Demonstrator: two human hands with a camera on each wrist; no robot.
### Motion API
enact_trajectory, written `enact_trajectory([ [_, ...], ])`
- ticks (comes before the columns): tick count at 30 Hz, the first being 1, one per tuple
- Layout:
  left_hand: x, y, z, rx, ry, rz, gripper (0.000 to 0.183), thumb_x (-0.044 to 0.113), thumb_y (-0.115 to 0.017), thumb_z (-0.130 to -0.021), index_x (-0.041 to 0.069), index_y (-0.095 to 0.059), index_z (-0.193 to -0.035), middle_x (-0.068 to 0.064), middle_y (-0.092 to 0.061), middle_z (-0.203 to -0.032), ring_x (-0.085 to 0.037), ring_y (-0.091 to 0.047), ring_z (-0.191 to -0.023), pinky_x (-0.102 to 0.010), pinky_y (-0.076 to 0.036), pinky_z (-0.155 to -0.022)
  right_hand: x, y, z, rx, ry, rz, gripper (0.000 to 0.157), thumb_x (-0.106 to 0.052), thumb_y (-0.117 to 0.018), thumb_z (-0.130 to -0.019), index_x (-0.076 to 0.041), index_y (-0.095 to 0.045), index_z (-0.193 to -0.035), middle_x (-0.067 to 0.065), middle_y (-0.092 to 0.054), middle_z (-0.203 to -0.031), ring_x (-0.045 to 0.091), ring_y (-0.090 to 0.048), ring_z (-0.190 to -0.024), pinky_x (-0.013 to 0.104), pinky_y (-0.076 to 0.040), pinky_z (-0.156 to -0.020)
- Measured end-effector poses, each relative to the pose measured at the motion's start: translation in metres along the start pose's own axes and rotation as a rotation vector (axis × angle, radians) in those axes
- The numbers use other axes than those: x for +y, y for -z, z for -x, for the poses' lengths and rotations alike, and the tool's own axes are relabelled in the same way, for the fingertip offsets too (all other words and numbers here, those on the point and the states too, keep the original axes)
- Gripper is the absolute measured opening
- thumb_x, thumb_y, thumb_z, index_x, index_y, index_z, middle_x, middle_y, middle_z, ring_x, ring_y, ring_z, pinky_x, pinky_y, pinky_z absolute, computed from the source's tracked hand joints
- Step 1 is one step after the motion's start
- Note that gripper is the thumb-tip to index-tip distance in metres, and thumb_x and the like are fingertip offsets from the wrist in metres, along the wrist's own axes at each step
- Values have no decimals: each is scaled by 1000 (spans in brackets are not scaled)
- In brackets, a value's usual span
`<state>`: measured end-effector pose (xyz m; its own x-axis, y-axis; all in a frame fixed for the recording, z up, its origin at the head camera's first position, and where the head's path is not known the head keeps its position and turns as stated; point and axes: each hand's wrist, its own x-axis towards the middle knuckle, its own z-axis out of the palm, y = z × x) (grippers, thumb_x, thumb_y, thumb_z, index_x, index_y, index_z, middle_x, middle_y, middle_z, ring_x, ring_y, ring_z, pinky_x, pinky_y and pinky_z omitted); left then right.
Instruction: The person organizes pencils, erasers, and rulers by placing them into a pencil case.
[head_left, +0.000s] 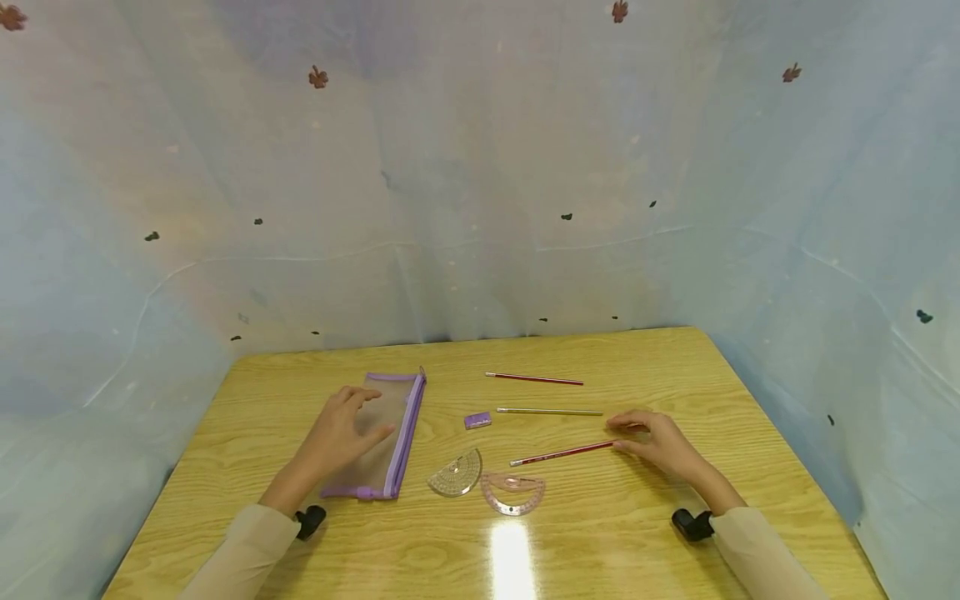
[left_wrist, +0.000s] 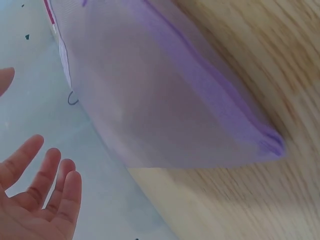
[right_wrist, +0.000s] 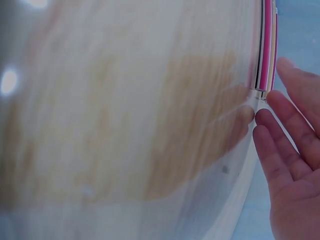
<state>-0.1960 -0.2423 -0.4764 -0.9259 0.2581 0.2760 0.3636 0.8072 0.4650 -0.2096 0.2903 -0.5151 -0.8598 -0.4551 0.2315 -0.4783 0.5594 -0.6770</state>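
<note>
My left hand [head_left: 341, 432] hovers over the mesh pencil case [head_left: 386, 408] with purple edging, its fingers spread and holding nothing. In the left wrist view the fingers [left_wrist: 42, 175] stand apart from the case's mesh side [left_wrist: 150, 95]. At the table's right, my right hand [head_left: 660, 446] has its thumb and fingertips right at the end of the nearest red pencil [head_left: 562, 453]. Those fingers [right_wrist: 280, 145] look fairly straight in the right wrist view, beside the pencil ends [right_wrist: 267, 50]. Further back lie a yellowish pencil [head_left: 551, 412] and another red pencil [head_left: 536, 379].
Between the hands lie a purple eraser [head_left: 477, 421], a clear protractor [head_left: 457, 473] and a pink protractor [head_left: 513, 493]. The wooden table [head_left: 420, 550] ends at a pale patterned curtain [head_left: 480, 167] behind and at both sides.
</note>
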Motion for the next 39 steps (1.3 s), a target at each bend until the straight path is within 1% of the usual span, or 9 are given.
enact_trajectory([
  [7, 4, -4, -5, 26, -37, -38, 56, 35, -79, -87, -2, -63, -126, -17, -59, -116, -35, -57, -103, -54, -51, -86, 1, 0, -2, -20, 10, -20, 29, -3, -74, -88, 4, -68, -117, 15, -70, -110, 34, -67, -99, 47, -56, -85],
  [12, 11, -5, -11, 22, -41, -45, 51, 32, -80, -86, -2, -64, -121, -17, -62, -111, -32, -59, -97, -50, -52, -81, -1, 0, -2, -19, 17, -31, 27, -3, -74, -88, 4, -69, -113, 15, -70, -108, 32, -67, -96, 43, -57, -83],
  [16, 15, -6, -14, 13, -28, -46, 47, 32, -80, -85, 0, -65, -117, -16, -63, -109, -31, -60, -95, -48, -53, -79, -2, -1, -2, -26, 26, -34, 25, -2, -75, -88, 5, -70, -111, 15, -70, -105, 31, -67, -93, 40, -58, -80],
  [22, 19, -9, -20, -16, 14, -29, 46, 31, -81, -85, -2, -66, -113, -16, -63, -107, -29, -61, -93, -45, -55, -76, 0, -3, -3, -46, 56, -39, 22, 1, -75, -86, 2, -71, -108, 15, -70, -102, 30, -66, -88, 40, -58, -76],
  [26, 20, -11, -24, -47, 45, -2, 45, 31, -81, -85, -2, -65, -111, -15, -64, -103, -28, -61, -91, -42, -55, -73, 0, -3, -3, -57, 55, -46, 22, 1, -75, -86, 1, -72, -107, 14, -69, -102, 29, -66, -87, 38, -58, -75],
  [31, 21, -13, -28, -71, 75, 16, 41, 31, -82, -83, 0, -65, -103, -11, -63, -95, -23, -59, -85, -39, -53, -72, -1, -3, -3, -67, 48, -63, 21, 0, -76, -86, 0, -72, -107, 13, -69, -101, 28, -66, -87, 36, -58, -75],
  [33, 21, -14, -30, -71, 75, 21, 38, 30, -83, -82, 0, -65, -98, -9, -63, -91, -20, -57, -81, -37, -51, -70, -2, -3, -4, -72, 53, -66, 21, -1, -76, -86, 0, -72, -107, 13, -69, -101, 28, -66, -87, 37, -58, -75],
  [36, 22, -15, -34, -69, 53, 18, 33, 26, -84, -81, 1, -65, -91, -6, -61, -84, -17, -54, -73, -35, -49, -66, -2, -3, -5, -74, 64, -63, 21, -2, -76, -86, 1, -72, -106, 13, -68, -101, 27, -66, -86, 38, -58, -75],
  [39, 23, -16, -36, -77, 57, 17, 31, 24, -85, -80, 2, -63, -85, -5, -59, -78, -15, -51, -67, -33, -47, -62, -2, -4, -5, -74, 77, -52, 21, -2, -76, -86, 1, -73, -106, 13, -68, -101, 26, -66, -86, 38, -58, -74],
])
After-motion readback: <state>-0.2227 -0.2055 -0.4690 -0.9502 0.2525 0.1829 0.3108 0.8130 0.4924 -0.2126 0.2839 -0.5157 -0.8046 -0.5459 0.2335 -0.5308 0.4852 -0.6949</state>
